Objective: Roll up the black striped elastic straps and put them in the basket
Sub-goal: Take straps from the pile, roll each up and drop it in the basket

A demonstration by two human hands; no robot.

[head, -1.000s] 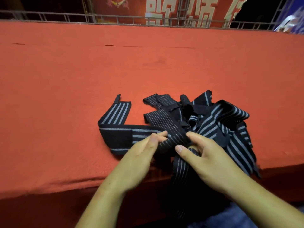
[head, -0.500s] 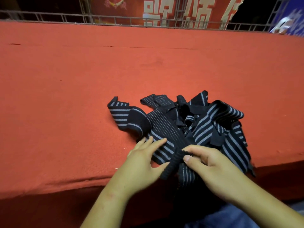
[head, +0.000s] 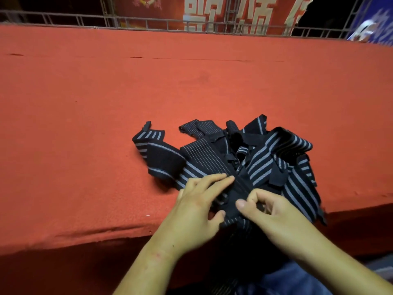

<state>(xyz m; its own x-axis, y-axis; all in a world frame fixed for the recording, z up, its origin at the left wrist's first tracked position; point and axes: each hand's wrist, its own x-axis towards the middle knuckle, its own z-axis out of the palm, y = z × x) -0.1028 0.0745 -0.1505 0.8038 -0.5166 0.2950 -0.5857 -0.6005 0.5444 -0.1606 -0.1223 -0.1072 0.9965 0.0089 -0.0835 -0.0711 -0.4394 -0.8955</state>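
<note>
At the near edge of the red cloth table [head: 102, 133], looking down from my head, I have one strap [head: 230, 206] from the black striped heap [head: 274, 154] between my two hands. My right hand [head: 276, 213] has its thumb and curled fingers pinched on the started roll, a short dark bundle just over the table's lip. My left hand [head: 196, 208] meets the same strap from the other side, fingers fairly straight across the top and thumb tucked up beneath, so it pinches the band too. The free length seems to run up and left to a loose end [head: 148, 135] flat on the cloth. The other straps lie tangled just to the right, some hanging off the edge.

I judge this the rolling step, barely begun (only the first turns look made). Next I must turn the bundle along the band, holding tension so the elastic does not spring open. I cannot pick out the basket; only a metal railing [head: 148, 23] lines the far side.
</note>
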